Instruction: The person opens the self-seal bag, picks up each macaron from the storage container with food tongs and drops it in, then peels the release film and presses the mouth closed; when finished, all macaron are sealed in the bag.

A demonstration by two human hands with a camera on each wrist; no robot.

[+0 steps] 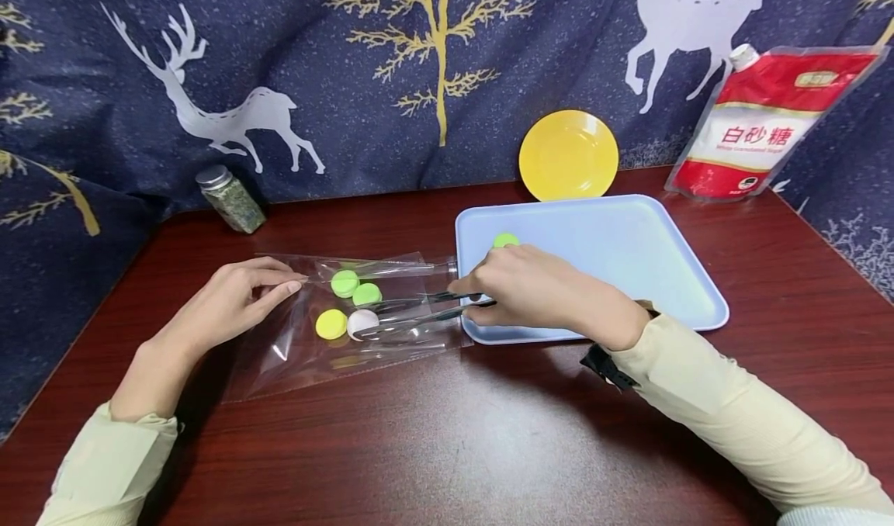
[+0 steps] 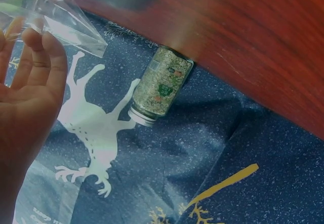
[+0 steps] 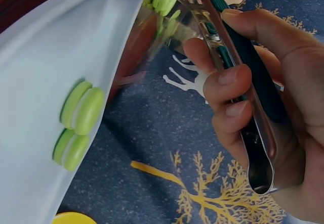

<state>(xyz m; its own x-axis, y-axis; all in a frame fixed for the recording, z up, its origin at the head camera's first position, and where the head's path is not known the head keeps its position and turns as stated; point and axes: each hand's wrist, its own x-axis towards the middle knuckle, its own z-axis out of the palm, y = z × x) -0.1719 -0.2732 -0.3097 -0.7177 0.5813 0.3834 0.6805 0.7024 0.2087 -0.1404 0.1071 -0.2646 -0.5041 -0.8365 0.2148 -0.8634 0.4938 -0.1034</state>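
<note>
A clear plastic bag point(image 1: 258, 375) lies on the table with its mouth toward the tray. My left hand point(image 1: 233, 301) pinches the bag's upper left part between thumb and fingers. Inside the bag are two green macarons point(image 1: 344, 283), a yellow macaron point(image 1: 331, 324) and a white macaron point(image 1: 362, 322). My right hand point(image 1: 534, 289) grips metal tongs with dark green handles point(image 3: 258, 77), reaching through the bag's mouth. Their tips are at the white macaron; whether they squeeze it I cannot tell. Two more green macarons point(image 3: 82, 107) lie on the blue tray point(image 1: 601, 239), partly hidden by my right hand in the head view.
A glass jar of dried herbs point(image 1: 233, 200) leans at the back left. Behind the tray, a yellow plate point(image 1: 569, 155) stands against the deer-patterned cloth. A red and white sugar pouch point(image 1: 761, 122) stands at the back right. The dark wooden table point(image 1: 433, 448) extends in front.
</note>
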